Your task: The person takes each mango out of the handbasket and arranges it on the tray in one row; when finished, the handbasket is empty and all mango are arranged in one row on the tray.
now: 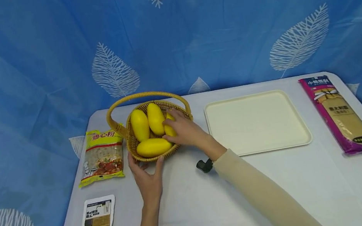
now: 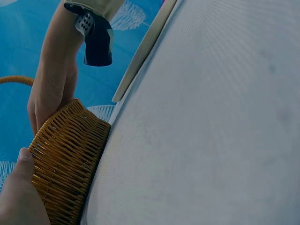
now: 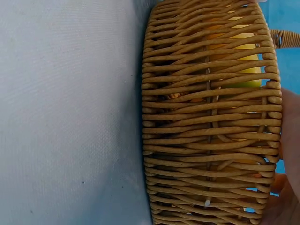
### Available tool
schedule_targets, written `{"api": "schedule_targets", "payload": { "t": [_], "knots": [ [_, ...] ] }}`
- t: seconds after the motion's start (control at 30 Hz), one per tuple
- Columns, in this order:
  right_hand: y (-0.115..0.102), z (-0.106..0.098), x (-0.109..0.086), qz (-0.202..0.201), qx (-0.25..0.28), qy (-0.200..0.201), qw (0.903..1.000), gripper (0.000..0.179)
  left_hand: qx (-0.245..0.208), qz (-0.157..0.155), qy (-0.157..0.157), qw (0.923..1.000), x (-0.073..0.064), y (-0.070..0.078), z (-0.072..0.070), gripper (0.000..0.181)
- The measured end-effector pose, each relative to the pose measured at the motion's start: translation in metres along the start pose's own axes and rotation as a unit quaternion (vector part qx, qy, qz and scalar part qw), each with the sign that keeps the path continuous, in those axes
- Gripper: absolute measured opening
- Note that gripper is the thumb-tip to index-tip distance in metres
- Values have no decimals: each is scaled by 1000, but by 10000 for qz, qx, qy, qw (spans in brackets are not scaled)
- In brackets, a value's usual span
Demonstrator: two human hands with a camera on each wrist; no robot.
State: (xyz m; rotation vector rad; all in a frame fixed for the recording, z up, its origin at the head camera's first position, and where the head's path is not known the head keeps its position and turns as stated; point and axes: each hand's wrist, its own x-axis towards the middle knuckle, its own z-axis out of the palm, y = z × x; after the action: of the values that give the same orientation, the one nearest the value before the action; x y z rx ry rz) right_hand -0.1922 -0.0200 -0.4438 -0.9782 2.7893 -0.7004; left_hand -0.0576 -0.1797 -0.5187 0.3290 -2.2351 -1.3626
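A wicker basket (image 1: 170, 151) with a tall arched handle stands at the table's back left. In it lie several smooth yellow mangoes (image 1: 153, 147). My right hand (image 1: 188, 129) reaches over the basket's right rim, its fingers curled round the rightmost mango (image 1: 170, 129), which they partly cover. With thumb and fingers spread, my left hand (image 1: 147, 180) holds the basket's front left side. In the left wrist view the thumb (image 2: 23, 164) lies against the wicker near the rim. The right wrist view shows mostly the woven wall, with yellow fruit behind its gaps.
Right of the basket lies a cream tray (image 1: 256, 125). Beyond it is a purple pack of spaghetti (image 1: 340, 112). A yellow pasta bag (image 1: 103, 156) lies left of the basket, with a white flat packet (image 1: 97, 222) nearer the front. Blue leaf-patterned cloth (image 1: 212, 38) hangs behind the table.
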Motion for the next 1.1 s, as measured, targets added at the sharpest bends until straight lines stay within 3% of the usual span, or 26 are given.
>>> {"api": "schedule_targets", "payload": {
  "t": [0.63, 0.87, 1.1],
  "knots": [
    [3, 2, -8, -292, 79, 953, 9950, 45, 48, -93, -29, 9999, -3, 2, 2, 101],
    [-1, -5, -16, -814, 381, 1623, 9826, 44, 50, -1, 4, 10000, -3, 2, 1, 102],
    [-5, -9, -23, -1156, 684, 1908, 9724, 44, 44, 115, 37, 9999, -2, 1, 0, 102]
  ]
}}
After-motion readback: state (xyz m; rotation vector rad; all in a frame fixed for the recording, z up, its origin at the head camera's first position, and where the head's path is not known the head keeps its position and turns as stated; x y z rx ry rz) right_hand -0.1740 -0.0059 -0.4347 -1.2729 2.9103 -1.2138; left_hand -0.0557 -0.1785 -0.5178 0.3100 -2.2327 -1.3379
